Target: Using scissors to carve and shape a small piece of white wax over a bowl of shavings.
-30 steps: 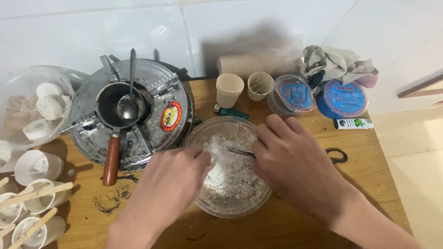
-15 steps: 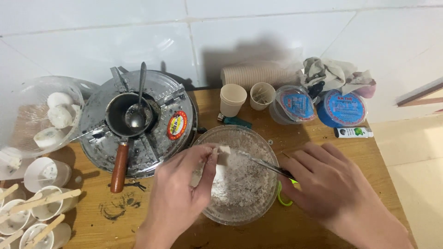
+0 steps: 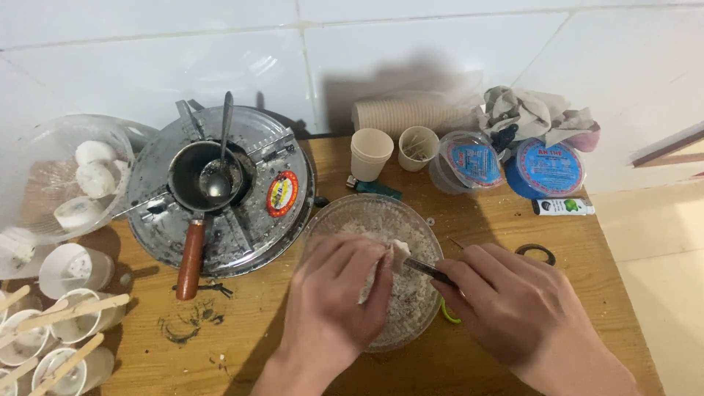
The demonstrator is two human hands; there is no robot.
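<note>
**Two hands work a white lump over a bowl of shredded flakes**

A person's left hand closes its fingertips around a small white lump, held just above a clear plastic bowl of white shredded flakes at the centre of a wooden table. The right hand is closed on a thin metal tool, its tip touching the lump; whether it is a knife or a spoon handle is hard to make out. The lump looks soft, light and crumbly, likely to break under a hard squeeze and probably slick or sticky, so a gentle pinch at its sides, as the left fingertips take it, seems the safe hold. The bowl looks thin and light, apt to slide if pushed.

To the left stands a round metal stove carrying a small pan with a wooden handle and a ladle. Behind the bowl stand two paper cups, a stack of cups lying on its side, two lidded tubs, a crumpled cloth and a small tube. White cups with wooden sticks are cut off at the left edge, beside a clear container of white pieces. Most of the lump and the near rim of the bowl are hidden by the hands; a green object under the right hand cannot be identified
</note>
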